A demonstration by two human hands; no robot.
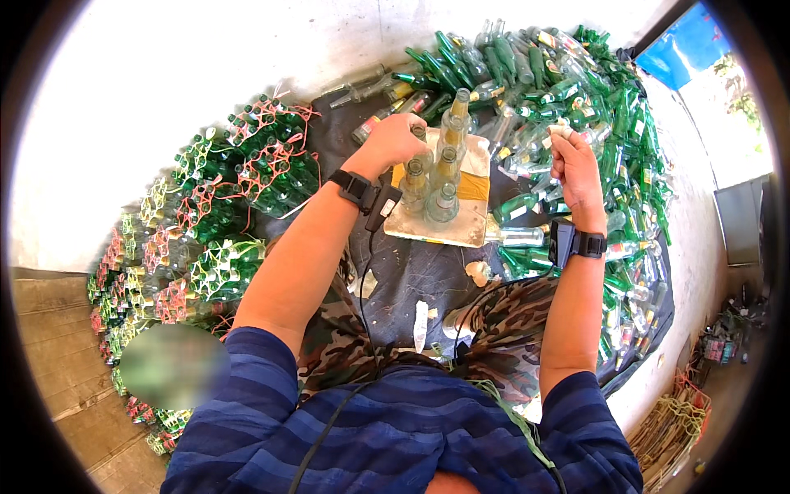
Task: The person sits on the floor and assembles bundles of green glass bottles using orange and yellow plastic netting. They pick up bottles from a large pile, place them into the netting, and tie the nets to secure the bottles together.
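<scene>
Clear glass bottles (443,202) stand upright, close together, on a worn pale board (405,226) with a yellow-brown band, in front of me. My left hand (393,142) is closed around the neck of a clear bottle (419,133) at the board's back left. Off to the right, my right hand (574,165) is raised over the loose bottles with its fingers curled closed. A small pale piece (561,129) shows at its fingertips; its kind cannot be made out.
Loose green and clear bottles (617,156) lie heaped from the back round to the right. At left, green bottles stand in bundles bound with pink and yellow ties (271,169). A dark sheet (395,280) with scraps lies before my knees. Thin cables hang along my arms.
</scene>
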